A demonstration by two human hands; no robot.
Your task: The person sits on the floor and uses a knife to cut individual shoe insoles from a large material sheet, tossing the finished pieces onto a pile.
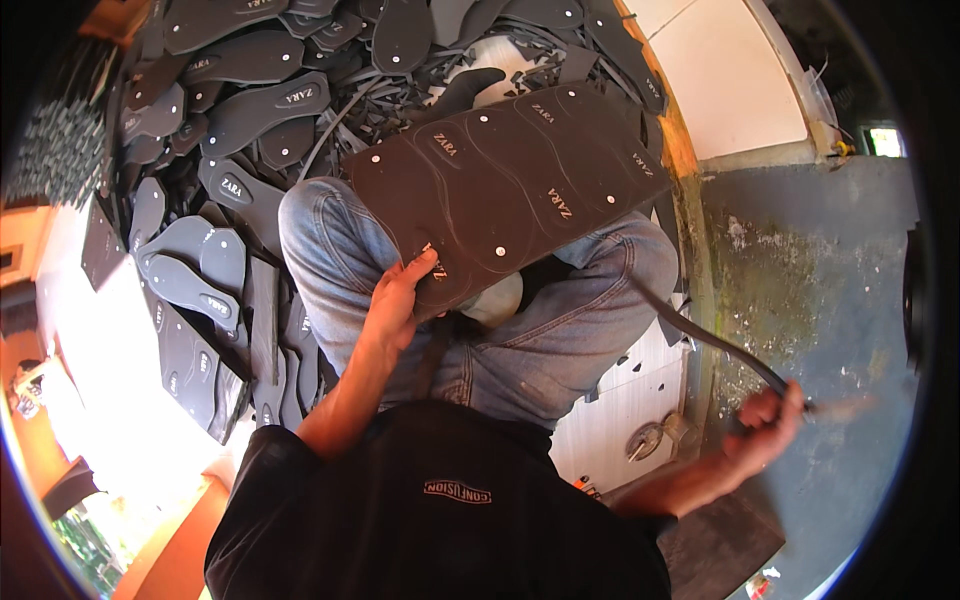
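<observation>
Across my lap lies a black foam sheet point(480, 200) marked with several shoe-sole outlines and white dots. My left hand point(398, 290) grips its near left corner, thumb on top and fingers underneath. Out to the right, my right hand point(765, 425) is closed around the end of a long, thin black foam strip point(715, 340), which trails back toward my right knee. Past these fingers is a blurred, pale brownish streak that I cannot make out. My crossed legs in jeans point(560, 345) sit under the sheet.
Cut black soles point(265, 110) are heaped ahead and to my left, with black offcuts point(400, 110) among them. A round metal disc point(645, 440) lies on the pale floor by my right thigh. A stained grey surface point(790, 260) runs along the right.
</observation>
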